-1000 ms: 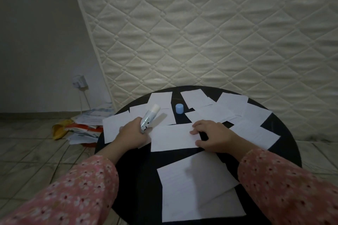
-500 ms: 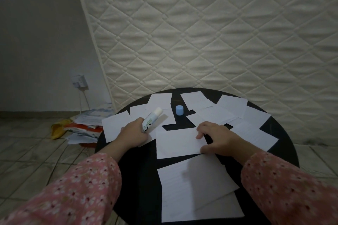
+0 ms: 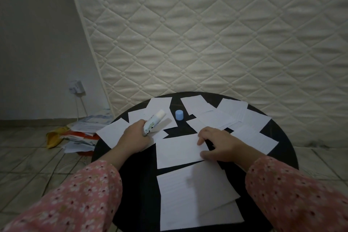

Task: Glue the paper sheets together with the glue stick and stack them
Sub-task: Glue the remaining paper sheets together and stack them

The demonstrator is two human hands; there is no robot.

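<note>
While a quilted mattress (image 3: 216,34) leans upright against the wall behind it, the round black desk (image 3: 139,175) carries scattered white paper sheets. Nearest the person lies a stack of sheets (image 3: 195,198), its layers slightly askew. Just beyond it sits a single sheet (image 3: 178,151), apart from the stack by a thin dark gap. Floral pink sleeves cover both forearms. The right hand (image 3: 224,147) grips that sheet's right edge, thumb at its near corner and fingers curled over the far corner (whether the edge is lifted cannot be told). The left hand (image 3: 134,138) is wrapped round the uncapped glue stick (image 3: 153,122), whose white tip points up and away over the far sheets. A small blue cap (image 3: 179,114) stands upright on the desk between the far sheets, near the glue stick's tip
</note>
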